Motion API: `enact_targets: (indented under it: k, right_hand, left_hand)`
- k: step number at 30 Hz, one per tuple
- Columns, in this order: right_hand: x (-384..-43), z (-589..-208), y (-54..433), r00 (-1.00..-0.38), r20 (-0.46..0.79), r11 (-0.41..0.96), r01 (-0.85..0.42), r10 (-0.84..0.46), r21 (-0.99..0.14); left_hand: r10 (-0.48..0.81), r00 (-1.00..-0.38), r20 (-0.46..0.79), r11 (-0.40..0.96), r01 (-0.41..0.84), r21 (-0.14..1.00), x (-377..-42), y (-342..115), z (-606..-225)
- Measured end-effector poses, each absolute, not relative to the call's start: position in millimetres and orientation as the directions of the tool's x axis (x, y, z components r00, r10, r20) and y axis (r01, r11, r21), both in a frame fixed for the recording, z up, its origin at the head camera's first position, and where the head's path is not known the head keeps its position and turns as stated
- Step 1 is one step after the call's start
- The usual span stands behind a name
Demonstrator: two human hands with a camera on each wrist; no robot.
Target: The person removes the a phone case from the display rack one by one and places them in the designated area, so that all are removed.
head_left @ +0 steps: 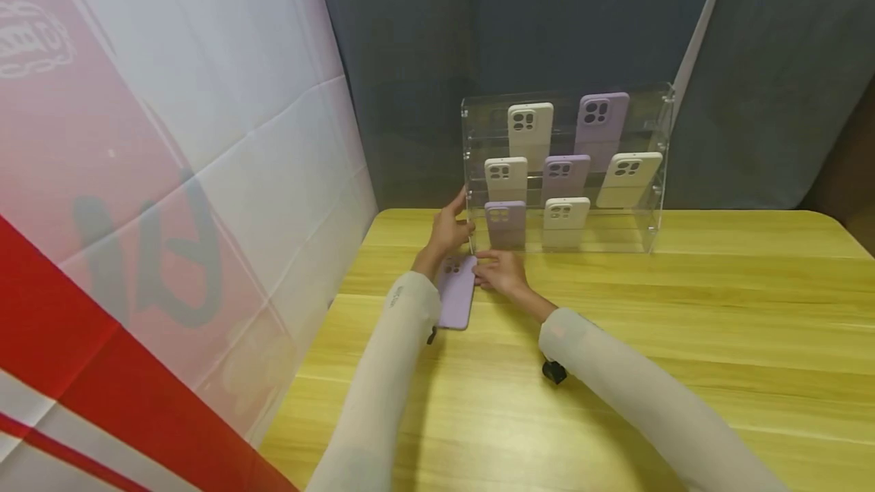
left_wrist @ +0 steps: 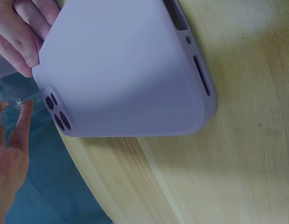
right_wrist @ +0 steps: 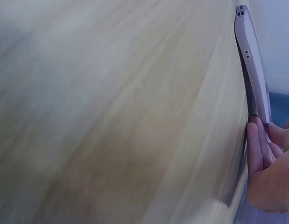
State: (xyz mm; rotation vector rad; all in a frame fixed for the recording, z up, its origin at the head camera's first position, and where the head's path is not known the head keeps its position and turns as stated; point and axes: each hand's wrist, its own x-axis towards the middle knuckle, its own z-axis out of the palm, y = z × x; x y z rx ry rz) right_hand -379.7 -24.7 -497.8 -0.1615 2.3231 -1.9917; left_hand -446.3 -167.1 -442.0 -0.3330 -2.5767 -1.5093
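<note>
A lilac phone case [head_left: 456,298] lies back-up over the table at the rack's front left corner, tilted slightly off the wood. My right hand [head_left: 502,273] pinches it by the corner at the camera end; the right wrist view shows thumb above and fingers [right_wrist: 255,144] below. Its camera cutouts [left_wrist: 58,112] and port slots show large in the left wrist view. My left hand [head_left: 450,232] grips the left side edge of a clear acrylic display rack [head_left: 620,240]. In the left wrist view its fingers [left_wrist: 23,123] meet the clear panel's corner.
White and lilac phone cases stand in the rack's tiers, among them a white one [head_left: 566,212] and a lilac one [head_left: 506,225] at the bottom. A dark curtain [head_left: 519,21] hangs behind the wooden table [head_left: 724,310]; a printed white sheet [head_left: 273,173] borders the left.
</note>
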Motion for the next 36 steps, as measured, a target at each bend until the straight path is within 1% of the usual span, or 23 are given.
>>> enact_targets:
  k: [17,24,28,36]
  right_hand:
    - [-381.5,-497.4,-33.8,-0.994,0.001,0.149,-0.018,-0.110,-0.989]
    - [-379.6,-494.8,-33.8,-0.994,0.046,0.216,-0.067,-0.100,-0.974]
    - [-378.1,-493.2,-32.6,-0.993,0.059,0.221,-0.081,-0.105,-0.972]
    - [-376.5,-492.7,-30.4,-0.988,0.076,0.219,-0.104,-0.133,-0.970]
  left_hand:
    - [0.103,-0.972,0.209,0.483,0.233,0.844,-446.7,-167.3,-443.6]
    - [0.105,-0.973,0.205,0.498,0.230,0.836,-446.7,-167.2,-442.6]
    - [0.101,-0.973,0.208,0.509,0.230,0.829,-446.8,-166.7,-442.5]
    - [0.110,-0.969,0.221,0.475,0.246,0.845,-446.2,-167.5,-443.5]
